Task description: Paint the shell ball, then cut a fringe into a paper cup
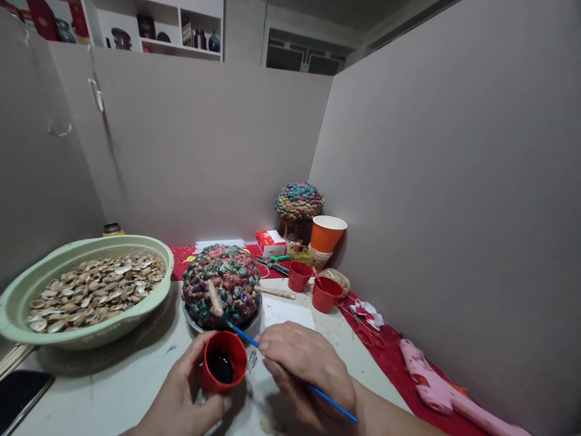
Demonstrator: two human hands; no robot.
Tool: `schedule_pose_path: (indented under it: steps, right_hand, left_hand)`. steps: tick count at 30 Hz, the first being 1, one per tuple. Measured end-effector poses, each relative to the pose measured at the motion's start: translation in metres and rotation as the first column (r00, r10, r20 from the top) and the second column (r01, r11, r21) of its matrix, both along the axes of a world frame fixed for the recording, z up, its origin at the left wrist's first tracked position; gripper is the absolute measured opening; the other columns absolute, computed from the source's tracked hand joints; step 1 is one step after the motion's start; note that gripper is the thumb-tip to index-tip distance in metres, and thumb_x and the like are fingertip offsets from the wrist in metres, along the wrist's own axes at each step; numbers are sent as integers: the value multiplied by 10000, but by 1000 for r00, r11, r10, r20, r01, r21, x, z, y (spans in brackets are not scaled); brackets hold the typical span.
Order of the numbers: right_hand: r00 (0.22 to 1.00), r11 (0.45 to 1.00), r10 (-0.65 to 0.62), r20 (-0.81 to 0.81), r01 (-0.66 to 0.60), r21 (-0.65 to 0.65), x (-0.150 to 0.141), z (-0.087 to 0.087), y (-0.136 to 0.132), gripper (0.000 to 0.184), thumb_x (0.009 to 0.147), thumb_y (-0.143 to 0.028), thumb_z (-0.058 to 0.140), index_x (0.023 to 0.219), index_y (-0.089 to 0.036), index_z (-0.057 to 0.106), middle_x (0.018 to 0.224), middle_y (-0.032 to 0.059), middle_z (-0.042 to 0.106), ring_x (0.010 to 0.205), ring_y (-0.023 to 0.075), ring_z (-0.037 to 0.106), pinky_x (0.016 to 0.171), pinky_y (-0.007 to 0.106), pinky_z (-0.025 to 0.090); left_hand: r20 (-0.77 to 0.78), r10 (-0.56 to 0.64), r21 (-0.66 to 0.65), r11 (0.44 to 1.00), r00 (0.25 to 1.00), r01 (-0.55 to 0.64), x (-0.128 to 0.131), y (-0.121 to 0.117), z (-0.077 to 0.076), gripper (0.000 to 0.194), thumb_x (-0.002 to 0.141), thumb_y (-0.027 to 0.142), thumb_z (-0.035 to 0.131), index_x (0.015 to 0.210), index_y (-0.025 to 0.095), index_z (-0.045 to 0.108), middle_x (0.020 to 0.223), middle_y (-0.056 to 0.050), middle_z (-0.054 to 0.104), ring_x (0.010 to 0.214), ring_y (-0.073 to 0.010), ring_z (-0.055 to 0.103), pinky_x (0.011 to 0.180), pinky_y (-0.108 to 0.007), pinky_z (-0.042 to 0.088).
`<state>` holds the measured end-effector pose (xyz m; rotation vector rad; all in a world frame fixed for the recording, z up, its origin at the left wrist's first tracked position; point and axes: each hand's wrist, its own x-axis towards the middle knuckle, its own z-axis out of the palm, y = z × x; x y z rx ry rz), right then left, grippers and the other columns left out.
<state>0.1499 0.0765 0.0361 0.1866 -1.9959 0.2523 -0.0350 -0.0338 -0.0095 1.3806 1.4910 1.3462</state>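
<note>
My left hand [190, 387] is wrapped round a small red cup [209, 383] with dark liquid inside, tilted toward me. In my right hand [308, 369] is a thin blue paintbrush [329, 399], pinched between thumb and fingers. Its tip meets the lower front of a domed craft piece [222, 272], near a short pale stick that juts out of it. Rows of shell-like pieces painted green, purple and reddish cover the dome, which rests in a dark bowl [190, 318]. A second pale stick [275, 292] sticks out to its right.
A green basket [158, 297] of shells stands left, with a phone [22, 390] in front. Two red cups [299, 275], an orange paper cup [327, 233] and a finished-looking colored dome [299, 201] stand back right. Scissors [372, 336] and a pink glue gun [436, 387] lie right, beside the grey partition.
</note>
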Motion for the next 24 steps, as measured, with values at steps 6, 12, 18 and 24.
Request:
schedule_pose_path:
  steps: [6,12,18,24]
  right_hand:
    - [999,999,1,34,-3,54,-7,-13,5,305,917,-3,509,1208,-65,580,962,166,733,888,218,712,755,339,607]
    - [998,998,-20,53,17,54,-3,-12,2,306,897,1,502,1178,-94,577,920,141,738,848,216,711,736,343,603]
    - [998,998,1,64,-5,68,-4,-10,1,296,928,-28,471,1202,-82,569,929,150,738,863,218,717,747,335,609]
    - [998,998,-37,43,34,57,-5,-11,1,306,905,-5,494,1187,-80,585,939,155,740,886,220,722,779,347,614]
  left_hand:
    - [-43,35,19,999,998,-35,0,0,-1,521,668,127,682,1181,198,632,1164,-79,732,1114,-263,669,982,-326,526]
    - [23,-3,-12,1000,1000,4,2,1,3,540,661,107,646,1193,198,619,1156,-75,733,1110,-261,669,962,-328,532]
    - [9,7,-5,1000,1000,-7,1,1,-1,544,655,101,651,1189,199,615,1165,-74,732,1113,-267,667,969,-334,525]
    - [11,-5,4,1000,1000,5,1,0,-1,520,670,108,657,1181,198,625,1150,-78,734,1096,-268,667,951,-334,529]
